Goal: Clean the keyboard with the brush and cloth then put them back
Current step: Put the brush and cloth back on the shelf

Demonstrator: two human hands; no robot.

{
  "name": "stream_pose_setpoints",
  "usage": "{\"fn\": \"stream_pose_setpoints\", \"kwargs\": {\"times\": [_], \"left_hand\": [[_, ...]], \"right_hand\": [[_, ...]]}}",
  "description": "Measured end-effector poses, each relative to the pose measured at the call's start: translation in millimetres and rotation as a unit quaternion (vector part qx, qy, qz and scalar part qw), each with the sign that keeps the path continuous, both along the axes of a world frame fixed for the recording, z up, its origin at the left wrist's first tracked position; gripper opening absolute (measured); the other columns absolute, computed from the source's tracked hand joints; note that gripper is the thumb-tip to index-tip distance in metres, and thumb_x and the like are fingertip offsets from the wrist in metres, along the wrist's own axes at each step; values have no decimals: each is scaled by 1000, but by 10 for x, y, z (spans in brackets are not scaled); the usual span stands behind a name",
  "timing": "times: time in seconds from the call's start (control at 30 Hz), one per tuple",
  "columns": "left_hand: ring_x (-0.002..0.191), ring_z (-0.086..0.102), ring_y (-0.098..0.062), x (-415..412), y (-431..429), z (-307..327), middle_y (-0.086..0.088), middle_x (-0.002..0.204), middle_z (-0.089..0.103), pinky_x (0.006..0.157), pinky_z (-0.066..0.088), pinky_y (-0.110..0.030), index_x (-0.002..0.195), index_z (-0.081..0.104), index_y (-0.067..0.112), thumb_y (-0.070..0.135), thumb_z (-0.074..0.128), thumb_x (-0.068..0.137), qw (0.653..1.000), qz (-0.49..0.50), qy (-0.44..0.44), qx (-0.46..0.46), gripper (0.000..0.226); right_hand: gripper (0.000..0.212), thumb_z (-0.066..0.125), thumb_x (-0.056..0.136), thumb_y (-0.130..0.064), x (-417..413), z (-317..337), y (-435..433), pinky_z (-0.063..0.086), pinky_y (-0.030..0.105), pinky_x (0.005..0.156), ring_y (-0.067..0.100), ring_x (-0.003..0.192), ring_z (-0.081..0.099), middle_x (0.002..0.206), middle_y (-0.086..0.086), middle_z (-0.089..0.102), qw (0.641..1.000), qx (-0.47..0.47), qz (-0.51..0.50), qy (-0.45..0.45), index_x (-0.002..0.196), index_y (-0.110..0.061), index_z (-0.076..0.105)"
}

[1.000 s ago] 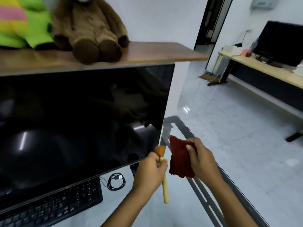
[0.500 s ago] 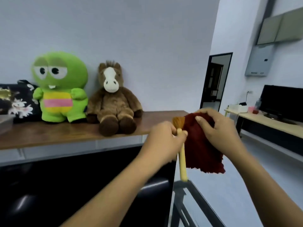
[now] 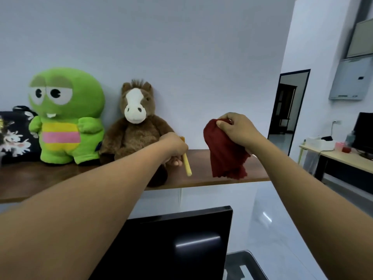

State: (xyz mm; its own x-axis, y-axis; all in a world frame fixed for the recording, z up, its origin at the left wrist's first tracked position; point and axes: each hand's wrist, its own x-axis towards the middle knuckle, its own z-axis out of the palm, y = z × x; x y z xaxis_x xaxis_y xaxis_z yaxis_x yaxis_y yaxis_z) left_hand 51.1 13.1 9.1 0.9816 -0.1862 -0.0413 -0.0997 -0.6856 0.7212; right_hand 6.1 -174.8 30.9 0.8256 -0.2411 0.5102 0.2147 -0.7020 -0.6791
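Red fabric cloth [image 3: 226, 154] is pinched by the right hand [image 3: 238, 128], yellow wooden brush [image 3: 186, 164] gripped by the left hand [image 3: 173, 147]; the brown plush horse [image 3: 137, 126] at its nine o'clock could be knocked.

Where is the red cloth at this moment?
In the head view, the red cloth hangs from the right hand, right of centre, at the wooden shelf's right end, with the brush to its left.

Dark red cloth [image 3: 226, 150], yellow brush [image 3: 187, 162]
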Motion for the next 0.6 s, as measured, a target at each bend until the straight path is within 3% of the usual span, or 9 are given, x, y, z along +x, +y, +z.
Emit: {"fn": "stream_pose_setpoints", "kwargs": {"times": [0.1,0.2,0.27,0.33,0.4,0.47,0.53,0.6], "left_hand": [[24,46,-14,195,-144,-86,-15,56,59,31,39,-16,92,60,-11,18,41,100,999,-12,19,38,36],[26,48,-15,287,-263,-185,-13,45,58,35,44,-19,89,60,-12,15,39,101,996,-22,19,89,36],[38,52,-17,313,-325,-245,-9,43,59,51,51,-24,79,58,-7,16,39,101,988,-30,8,151,36],[47,53,-16,367,-356,-308,-8,47,60,59,51,-23,85,62,-5,16,41,100,982,-40,6,185,33],[47,53,-14,418,-372,-371,-7,58,61,51,48,-20,88,66,2,15,47,98,980,-50,0,193,25],[46,55,-13,457,-359,-441,-4,60,60,38,43,-15,73,60,8,13,57,92,979,-50,-43,193,20],[45,55,-13,471,-351,-495,-2,58,59,38,42,-15,66,57,9,14,59,90,976,-44,-62,206,25],[47,54,-13,471,-372,-501,-2,60,59,51,46,-16,67,59,8,22,53,95,969,-47,-34,239,32]], "right_hand": [[17,61,95,-28,295,-100,-15,53,33,89,20,101,64,109,3,68,997,47,38,55,105,-18,70],[21,64,94,-27,547,-401,-133,50,35,98,22,107,62,114,5,69,990,-41,29,130,107,-14,72],[21,64,93,-28,668,-630,-239,45,29,94,21,113,58,118,4,67,979,-123,-2,160,108,-15,72],[22,63,93,-31,739,-794,-333,43,29,88,23,114,57,119,5,65,971,-164,-45,167,111,-19,68],[32,60,94,-32,736,-884,-385,46,36,91,28,116,54,124,9,60,963,-199,-99,150,123,-18,61],[37,56,95,-31,669,-934,-397,43,41,96,31,119,49,129,11,54,951,-253,-142,106,130,-19,57],[34,55,94,-33,564,-974,-367,41,40,97,29,119,50,128,7,56,950,-282,-117,65,126,-23,61],[39,51,96,-45,473,-1024,-309,41,41,102,26,126,51,133,1,58,954,-276,-32,115,130,-29,59]]}}
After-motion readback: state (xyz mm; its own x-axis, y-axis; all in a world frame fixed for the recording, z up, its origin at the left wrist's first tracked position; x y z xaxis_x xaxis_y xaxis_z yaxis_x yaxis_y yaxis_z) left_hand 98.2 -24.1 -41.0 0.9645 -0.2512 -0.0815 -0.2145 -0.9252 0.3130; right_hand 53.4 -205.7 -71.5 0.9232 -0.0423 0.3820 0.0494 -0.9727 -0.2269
